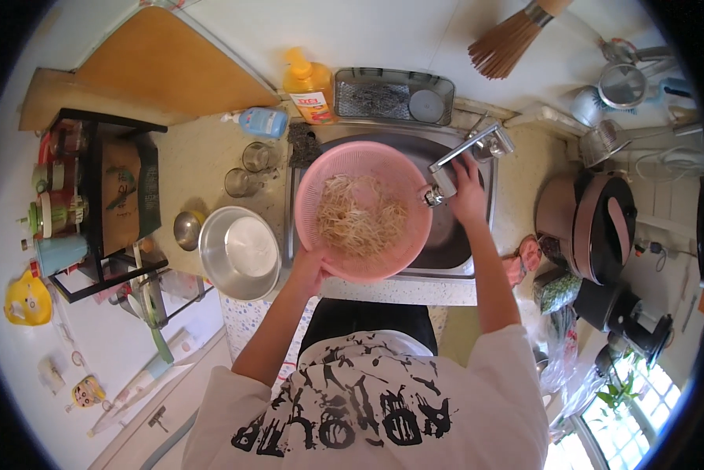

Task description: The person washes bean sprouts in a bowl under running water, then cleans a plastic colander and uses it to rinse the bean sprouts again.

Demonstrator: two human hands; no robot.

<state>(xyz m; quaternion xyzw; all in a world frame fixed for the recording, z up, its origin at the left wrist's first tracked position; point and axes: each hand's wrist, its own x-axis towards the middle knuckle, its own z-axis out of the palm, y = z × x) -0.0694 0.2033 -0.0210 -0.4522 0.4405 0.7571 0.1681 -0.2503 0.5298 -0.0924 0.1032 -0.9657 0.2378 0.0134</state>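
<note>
A pink plastic colander [363,153] holding a loose heap of bean sprouts [360,217] is over the left part of the metal sink [484,247]. My left hand [312,271] grips its rim at the near left. My right hand [468,191] is raised to the right of the colander, beside the chrome swivel faucet [443,183]; whether its fingers touch the faucet I cannot tell. The faucet's spout end hangs at the colander's right rim. A steel bowl [211,252] with a pale, round bottom stands on the counter to the left.
Two glasses [256,157] and a small metal bowl [188,229] stand on the left counter. Behind the sink are a yellow pump bottle [310,88], a blue bottle [263,122], a dark scrubber [303,147] and a wire basket [396,73]. At right stands a pink and black cooker [604,229].
</note>
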